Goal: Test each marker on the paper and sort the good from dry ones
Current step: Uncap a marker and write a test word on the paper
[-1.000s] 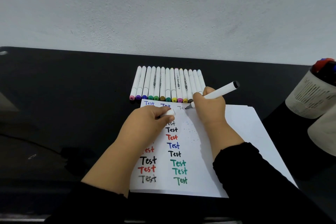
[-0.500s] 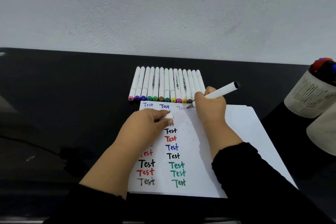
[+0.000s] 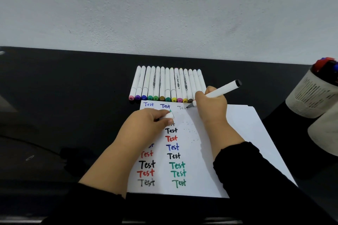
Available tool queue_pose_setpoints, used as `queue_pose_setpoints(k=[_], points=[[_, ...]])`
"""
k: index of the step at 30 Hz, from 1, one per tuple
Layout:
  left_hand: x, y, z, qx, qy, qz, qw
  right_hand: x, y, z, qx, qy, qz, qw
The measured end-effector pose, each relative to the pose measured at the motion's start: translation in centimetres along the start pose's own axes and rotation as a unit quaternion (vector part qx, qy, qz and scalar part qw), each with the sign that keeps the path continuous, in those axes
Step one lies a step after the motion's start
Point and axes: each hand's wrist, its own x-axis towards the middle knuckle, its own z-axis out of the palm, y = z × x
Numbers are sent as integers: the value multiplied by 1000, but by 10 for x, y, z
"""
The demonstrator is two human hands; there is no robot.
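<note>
Right hand [image 3: 210, 104] grips the marker [image 3: 219, 92], writing faint "Test" at twelve o'clock on the paper [image 3: 237, 133]; left hand [image 3: 146, 126] pinches its cap [image 3: 169, 115]; next, probably recapping and sorting

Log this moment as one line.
right hand writing with white marker | left hand holds white cap | white paper faint grey "Test"

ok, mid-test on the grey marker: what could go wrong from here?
The word under the marker tip looks faint, so it may be misjudged as good or dry. The right hand works close to the marker row and could knock it. The cap in the left hand could get mixed up.
</note>
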Motion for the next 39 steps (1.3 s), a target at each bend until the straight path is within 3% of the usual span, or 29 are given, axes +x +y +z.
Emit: queue_pose_setpoints(k=[4, 12, 21, 33, 39], points=[[-1, 1, 1, -10, 0, -3, 1000, 0, 0, 0, -5, 0, -3, 1000], [-4, 3, 0, -82, 5, -20, 996, 4, 1, -7, 94, 29, 37, 994], [-5, 4, 1, -159, -11, -36, 987, -5, -7, -6, 191, -141, 31, 971], [-5, 8, -1, -146, -15, -32, 989, -9, -9, -6, 192, -173, 25, 966], [-5, 10, 1, -161, -27, -19, 986, -16, -7, -5, 156, -242, 8, 958]])
